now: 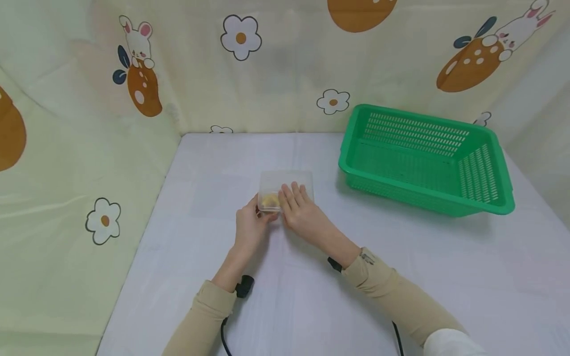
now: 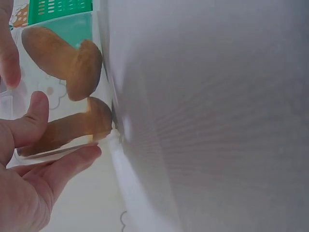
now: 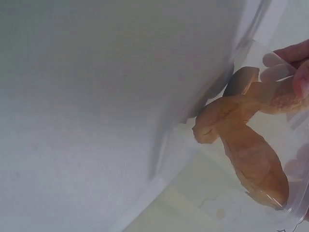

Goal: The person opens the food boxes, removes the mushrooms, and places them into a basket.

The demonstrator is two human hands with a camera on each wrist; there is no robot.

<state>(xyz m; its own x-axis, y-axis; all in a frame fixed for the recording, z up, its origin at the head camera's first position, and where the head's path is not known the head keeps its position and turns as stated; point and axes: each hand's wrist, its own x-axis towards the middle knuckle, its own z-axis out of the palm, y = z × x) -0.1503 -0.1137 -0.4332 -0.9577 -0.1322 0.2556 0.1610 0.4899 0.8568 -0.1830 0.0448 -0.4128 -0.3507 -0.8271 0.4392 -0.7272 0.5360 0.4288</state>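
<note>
A clear plastic box (image 1: 270,202) with a translucent lid (image 1: 285,178) stands on the white table. Brown mushroom-shaped pieces (image 2: 84,70) show through its wall in the left wrist view, and one such piece (image 3: 253,159) shows in the right wrist view. My left hand (image 1: 251,225) grips the box's near left side, its thumb against the front wall. From above, my right hand (image 1: 305,217) rests on the lid with its fingers straight and nearly together. Its palm hides the box's right front part.
At the table's back right stands a green slotted basket (image 1: 427,198). A patterned cloth (image 1: 276,79) hangs behind and to the left of the table (image 1: 196,207). Both wrists carry small black cameras (image 1: 244,286) with cables.
</note>
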